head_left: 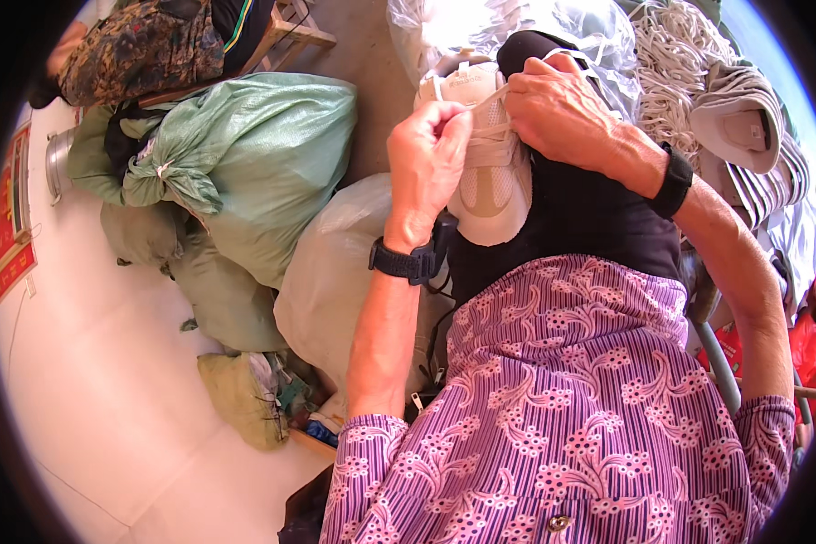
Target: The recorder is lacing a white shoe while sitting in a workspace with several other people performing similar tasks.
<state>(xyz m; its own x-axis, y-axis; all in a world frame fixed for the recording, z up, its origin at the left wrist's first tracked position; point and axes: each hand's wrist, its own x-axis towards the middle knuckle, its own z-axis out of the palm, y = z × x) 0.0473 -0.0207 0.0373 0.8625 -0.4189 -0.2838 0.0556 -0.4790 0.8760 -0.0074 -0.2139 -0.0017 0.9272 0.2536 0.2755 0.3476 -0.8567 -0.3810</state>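
Note:
A white and beige shoe upper [491, 216] lies across my dark-covered thighs with its toe pointing toward me. My left hand [426, 159] is beside its left edge, thumb and fingers pinched on a pale shoelace [489, 100]. On the other side, my right hand [562, 113] is closed over the eyelet area, its fingertips also on the lace. The lace runs taut between the two hands, above the tongue. Part of the lacing is hidden behind my right fingers. Both wrists wear black straps.
Loose white shoelaces [675, 59] are heaped at upper right, beside stacked shoe uppers [743, 118]. Clear plastic [417, 32] lies beyond my knees. A green sack [263, 150] and a whitish bag [335, 263] stand at left. Another person's patterned clothing [145, 50] shows at upper left.

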